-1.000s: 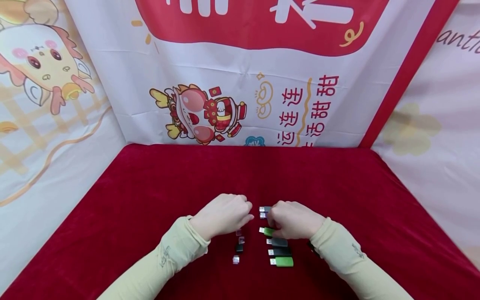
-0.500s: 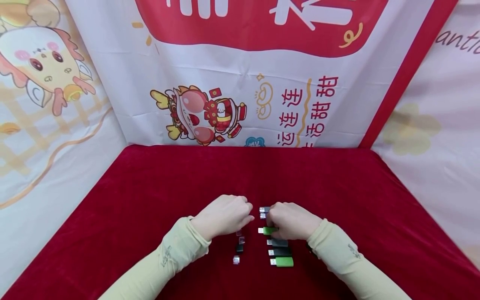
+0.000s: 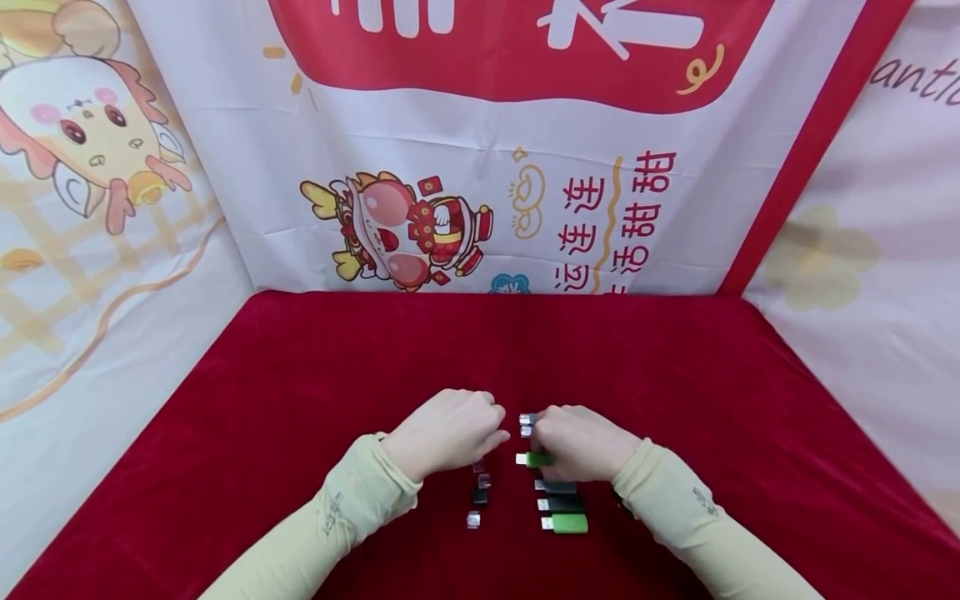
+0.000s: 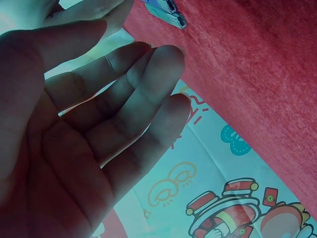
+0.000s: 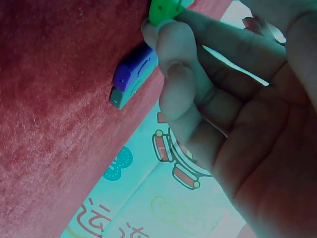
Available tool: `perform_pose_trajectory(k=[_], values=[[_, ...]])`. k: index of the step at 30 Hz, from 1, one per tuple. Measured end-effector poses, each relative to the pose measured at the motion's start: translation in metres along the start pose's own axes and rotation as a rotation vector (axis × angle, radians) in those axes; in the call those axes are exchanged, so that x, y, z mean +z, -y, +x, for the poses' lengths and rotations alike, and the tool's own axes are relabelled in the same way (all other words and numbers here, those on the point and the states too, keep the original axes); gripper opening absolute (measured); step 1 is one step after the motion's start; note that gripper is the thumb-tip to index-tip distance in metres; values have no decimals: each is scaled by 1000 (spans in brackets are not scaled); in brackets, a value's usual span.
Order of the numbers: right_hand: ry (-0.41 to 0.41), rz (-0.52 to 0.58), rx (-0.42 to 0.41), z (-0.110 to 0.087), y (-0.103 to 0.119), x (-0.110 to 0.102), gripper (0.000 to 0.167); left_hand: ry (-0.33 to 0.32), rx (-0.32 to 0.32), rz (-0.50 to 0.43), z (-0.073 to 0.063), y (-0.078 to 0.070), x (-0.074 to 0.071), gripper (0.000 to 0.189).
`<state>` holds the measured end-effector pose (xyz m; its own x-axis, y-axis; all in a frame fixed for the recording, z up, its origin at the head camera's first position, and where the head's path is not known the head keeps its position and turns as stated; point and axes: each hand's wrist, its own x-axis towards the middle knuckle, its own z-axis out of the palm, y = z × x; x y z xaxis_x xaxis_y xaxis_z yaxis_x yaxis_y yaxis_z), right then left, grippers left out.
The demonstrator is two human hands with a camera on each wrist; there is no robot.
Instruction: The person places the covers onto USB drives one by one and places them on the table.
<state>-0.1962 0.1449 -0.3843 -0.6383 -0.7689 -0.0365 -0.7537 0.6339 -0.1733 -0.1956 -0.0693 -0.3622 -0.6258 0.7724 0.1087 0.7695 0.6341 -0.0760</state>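
Observation:
My right hand (image 3: 581, 442) pinches a green USB stick (image 3: 536, 460) between thumb and fingertips, its bare metal plug pointing left toward my other hand. In the right wrist view the green end of the stick (image 5: 162, 11) shows at the fingertips. Just beyond lie a purple USB stick (image 5: 130, 72) and a grey one (image 5: 117, 98), side by side on the red cloth. My left hand (image 3: 453, 429) hovers opposite with fingers loosely bent; in the left wrist view the palm and fingers (image 4: 163, 69) hold nothing.
Nearer me on the red cloth (image 3: 360, 350) lie a grey USB stick (image 3: 558, 487), a black one (image 3: 562, 505) and a green one (image 3: 568, 523). Left of them is a column of small caps, including a black cap (image 3: 480, 497) and a clear cap (image 3: 474, 520). Printed curtains (image 3: 480, 125) surround the table.
My right hand has shifted slightly left, and the green USB stick in it has moved a little left and away from me. My left hand has hardly moved.

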Motion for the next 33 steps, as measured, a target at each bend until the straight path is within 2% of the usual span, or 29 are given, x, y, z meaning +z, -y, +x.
perform_pose_trajectory(k=[7, 16, 24, 28, 33], values=[[-21, 13, 14, 0, -1, -1, 20, 1, 2, -9, 1, 3, -3, 21], [-52, 0, 17, -2, -2, -7, 26, -42, -9, -15, -1, 12, -7, 21], [-88, 10, 4, -7, -3, -11, 21, 5, 24, -56, -20, 24, 9, 19], [-109, 0, -3, -9, -4, -15, 19, 4, 44, -74, -29, 27, 17, 18], [-116, -2, -7, -9, -6, -18, 18, -11, 74, -54, -31, 26, 23, 19]])
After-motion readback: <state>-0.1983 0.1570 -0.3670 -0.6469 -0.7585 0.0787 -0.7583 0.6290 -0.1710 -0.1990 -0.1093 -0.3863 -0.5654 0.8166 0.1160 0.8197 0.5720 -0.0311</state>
